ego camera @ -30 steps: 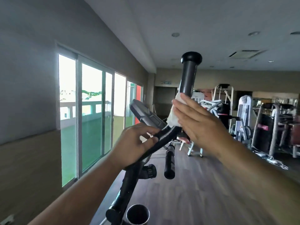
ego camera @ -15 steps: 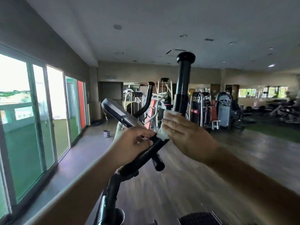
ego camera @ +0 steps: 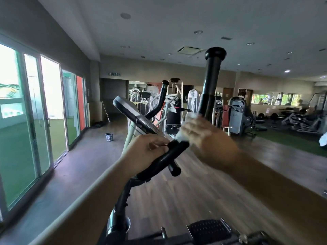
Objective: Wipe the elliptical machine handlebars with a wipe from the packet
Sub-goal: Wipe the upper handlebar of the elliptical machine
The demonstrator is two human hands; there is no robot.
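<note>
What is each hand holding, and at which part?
The left hand grips the handlebar on its lower slanted section; the right hand holds the white wipe round the bend above it.

Sliding glass doors (ego camera: 35, 112) at 9 o'clock, bright with daylight; wood-look floor (ego camera: 194, 191) at 6; weight machines (ego camera: 237, 114) from 12 to 2; small patterned bucket (ego camera: 109, 137) at 10; grey ceiling (ego camera: 159, 23) with recessed lights.

Left grip (ego camera: 146, 152) curled tight; right grip (ego camera: 210, 140) blurred, seemingly curled.
</note>
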